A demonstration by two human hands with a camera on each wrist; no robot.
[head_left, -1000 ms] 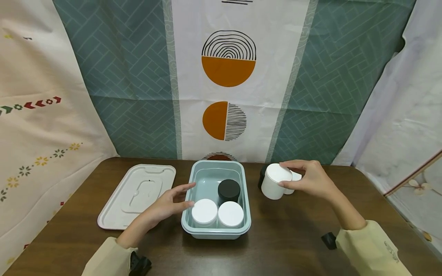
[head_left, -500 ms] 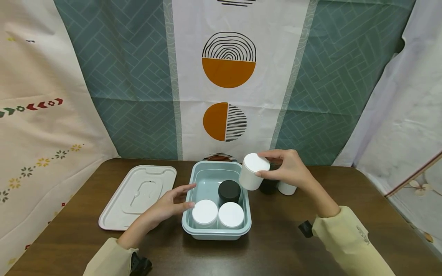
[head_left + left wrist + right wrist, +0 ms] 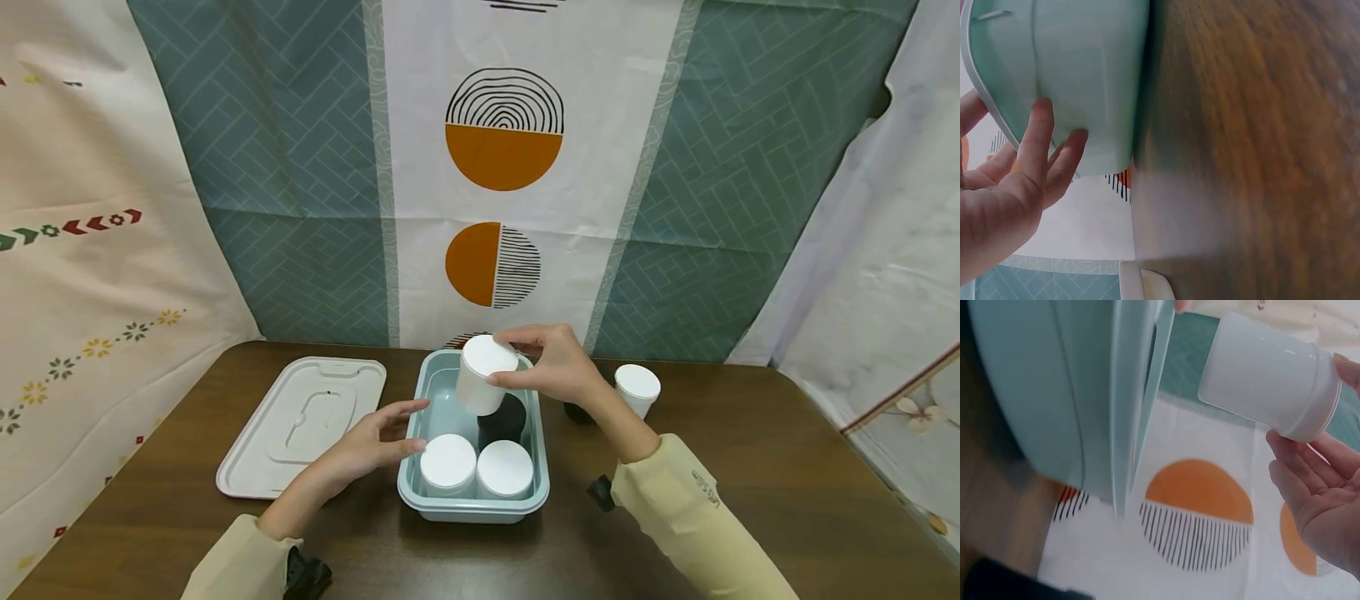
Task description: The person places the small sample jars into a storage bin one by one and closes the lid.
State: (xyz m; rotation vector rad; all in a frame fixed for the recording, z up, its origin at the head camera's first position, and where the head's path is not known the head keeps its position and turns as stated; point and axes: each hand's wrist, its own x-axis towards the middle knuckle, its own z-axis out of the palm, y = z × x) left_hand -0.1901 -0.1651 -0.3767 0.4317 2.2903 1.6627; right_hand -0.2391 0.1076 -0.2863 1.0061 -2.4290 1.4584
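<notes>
My right hand [image 3: 551, 362] pinches a white lidded jar [image 3: 480, 387] by its lid, thumb on one side and fingers on the other. The jar hangs slightly tilted above the light-blue plastic bin [image 3: 536, 500], and in the right wrist view the white jar [image 3: 1260, 369] is beyond the rim. Inside the bin a black jar [image 3: 501, 421] stands behind two white jars, the left white jar [image 3: 447, 465] and the right white jar [image 3: 505, 469]. At the bin's left side my left hand [image 3: 375, 437] rests with extended fingers, its fingertips [image 3: 1041, 112] against the outer wall.
To the left, a pale flat lid [image 3: 307, 425] lies on the brown wooden table [image 3: 675, 517]. Right of the bin stand another white jar [image 3: 637, 387] and a black jar [image 3: 577, 412], partly hidden by the right arm. A patterned curtain [image 3: 300, 167] hangs behind the table.
My right hand has carried the white jar leftward from beside the other jars on the right to above the bin. The left hand has stayed at the bin's left side.
</notes>
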